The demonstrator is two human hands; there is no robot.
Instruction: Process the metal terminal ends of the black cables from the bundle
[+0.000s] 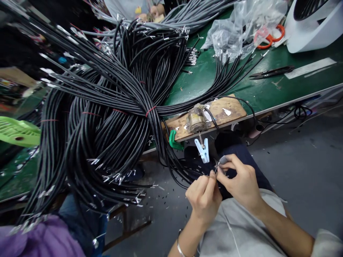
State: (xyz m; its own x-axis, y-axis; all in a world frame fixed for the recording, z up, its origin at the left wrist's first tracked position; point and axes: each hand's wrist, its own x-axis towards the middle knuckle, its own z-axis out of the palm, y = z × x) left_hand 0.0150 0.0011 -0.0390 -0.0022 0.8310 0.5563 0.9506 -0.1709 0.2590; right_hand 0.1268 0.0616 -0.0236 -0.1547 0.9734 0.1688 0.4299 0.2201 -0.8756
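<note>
Over my lap, my left hand (205, 196) is closed in a pinch near the end of a black cable that runs in from the bundle. My right hand (239, 180) pinches thin silvery strands (217, 165) at that cable end, its fingertips almost meeting the left ones. Something grey covers one right fingertip. Just above the hands, a light blue clothespin (202, 150) hangs from a small taped motor (197, 119) on a wooden board (227, 111). The big bundle of black cables (139, 96), tied with red ties, lies across the green table to the left.
Across the table (193, 84) are cutting pliers (272, 72), orange-handled scissors (269, 37), clear plastic bags (232, 30) and a white fan-like housing (313, 28). A green clamp (175, 140) grips the board's edge. Another person's hands (155, 12) show at the far side; a purple sleeve (45, 239) is lower left.
</note>
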